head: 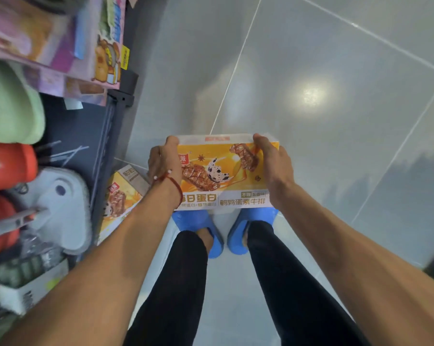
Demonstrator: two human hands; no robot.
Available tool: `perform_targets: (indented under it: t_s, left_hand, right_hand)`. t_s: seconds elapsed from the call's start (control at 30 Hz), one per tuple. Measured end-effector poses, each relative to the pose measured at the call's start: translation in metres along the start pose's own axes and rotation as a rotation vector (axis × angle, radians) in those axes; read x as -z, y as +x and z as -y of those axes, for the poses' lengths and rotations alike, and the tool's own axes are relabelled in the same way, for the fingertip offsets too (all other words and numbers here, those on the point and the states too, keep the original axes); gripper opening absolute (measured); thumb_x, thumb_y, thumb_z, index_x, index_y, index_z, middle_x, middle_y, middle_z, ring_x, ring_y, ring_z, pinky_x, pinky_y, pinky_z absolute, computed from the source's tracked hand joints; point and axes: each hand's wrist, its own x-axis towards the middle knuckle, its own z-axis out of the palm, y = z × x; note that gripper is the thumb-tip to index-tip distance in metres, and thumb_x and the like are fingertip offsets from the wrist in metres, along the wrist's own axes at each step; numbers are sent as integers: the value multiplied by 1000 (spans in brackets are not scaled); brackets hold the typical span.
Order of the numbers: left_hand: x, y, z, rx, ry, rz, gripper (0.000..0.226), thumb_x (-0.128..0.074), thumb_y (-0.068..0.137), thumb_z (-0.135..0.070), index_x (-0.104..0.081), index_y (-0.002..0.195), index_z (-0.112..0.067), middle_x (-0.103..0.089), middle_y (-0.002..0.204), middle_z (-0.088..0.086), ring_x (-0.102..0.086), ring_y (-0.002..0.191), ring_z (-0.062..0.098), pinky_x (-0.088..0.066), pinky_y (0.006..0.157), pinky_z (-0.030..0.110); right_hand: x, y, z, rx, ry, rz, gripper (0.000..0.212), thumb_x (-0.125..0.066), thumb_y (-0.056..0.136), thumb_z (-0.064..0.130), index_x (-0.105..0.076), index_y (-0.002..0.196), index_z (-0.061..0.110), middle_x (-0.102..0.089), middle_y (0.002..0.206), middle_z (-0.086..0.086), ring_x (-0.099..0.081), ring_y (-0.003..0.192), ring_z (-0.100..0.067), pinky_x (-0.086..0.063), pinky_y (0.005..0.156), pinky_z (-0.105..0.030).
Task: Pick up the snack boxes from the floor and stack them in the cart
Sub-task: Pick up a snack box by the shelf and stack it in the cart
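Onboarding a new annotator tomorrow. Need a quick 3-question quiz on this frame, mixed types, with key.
1. Multiple choice: how is the snack box held? A) by the left hand alone; B) by both hands, with the right hand at the other end; C) by neither hand.
2. True or false: the red bracelet is on the right wrist.
3. Fill in: the slippers below the box are ____.
Key: 1 B. 2 false, it is on the left wrist. 3 blue.
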Motion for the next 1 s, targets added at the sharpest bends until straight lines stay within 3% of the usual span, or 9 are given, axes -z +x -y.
perform_targets:
  t_s: [0.2,0.27,0.43,0.5,0.57,0.67,0.77,0.87,1.0]
  left_hand:
    - [59,-134,2,38,-225,107,68,-52,68,-56,-63,119,-11,-74,90,9,-70,77,26,-53,65,35]
    - [77,-171,5,32,-306,90,72,-55,63,-54,-63,120,-11,-73,92,9,-68,78,26,-54,68,37]
    - [117,-257,34,36,-468,-46,75,-55,47,-60,-66,109,-20,-75,96,6,-69,95,32,-52,94,55]
    - [128,-296,47,39,-530,-85,58,-58,54,-54,-64,101,-20,-73,92,3,-68,89,27,-53,91,47]
    - [138,-335,60,12,-647,-108,36,-60,68,-44,-58,94,-19,-68,76,-2,-65,73,20,-49,75,36]
    - [157,-382,87,21,-832,-114,44,-65,56,-40,-54,90,-14,-67,67,-3,-65,66,23,-49,69,37]
    - [172,-419,123,2,-920,-181,48,-67,49,-43,-58,88,-17,-67,83,4,-66,84,31,-50,89,54]
    - [184,-473,159,-19,-999,-211,34,-64,70,-34,-56,96,-13,-64,79,1,-65,73,22,-49,74,42]
    - [195,-529,229,-8,-1175,-210,34,-59,74,-33,-58,103,-15,-70,71,-1,-69,64,18,-51,69,34]
  right_hand:
    - [62,-123,14,54,-34,6,39,-63,87,61,-62,110,30,-73,107,1,-71,96,-22,-55,82,-38]
    - [83,-162,21,108,-44,21,30,-63,92,55,-60,109,30,-72,106,2,-71,95,-19,-55,78,-37]
    - [128,-252,35,234,-101,102,27,-66,90,46,-61,111,29,-74,105,3,-73,91,-16,-56,77,-36]
    - [145,-284,37,299,-120,165,32,-66,90,45,-59,117,28,-75,106,2,-75,86,-15,-54,72,-32]
    - [161,-316,36,354,-167,221,37,-65,93,45,-55,124,27,-75,107,3,-77,84,-13,-55,69,-28]
    - [181,-360,27,430,-265,286,44,-64,91,49,-51,129,30,-74,112,5,-75,90,-11,-53,74,-27]
    - [200,-402,12,481,-346,327,40,-62,96,48,-50,131,31,-71,115,7,-72,96,-11,-51,77,-30]
    - [214,-438,-12,535,-394,379,37,-61,100,43,-51,133,30,-72,115,8,-72,93,-8,-51,75,-28]
    - [226,-482,-60,613,-476,459,31,-61,100,42,-53,130,34,-74,113,10,-74,85,-1,-50,68,-21]
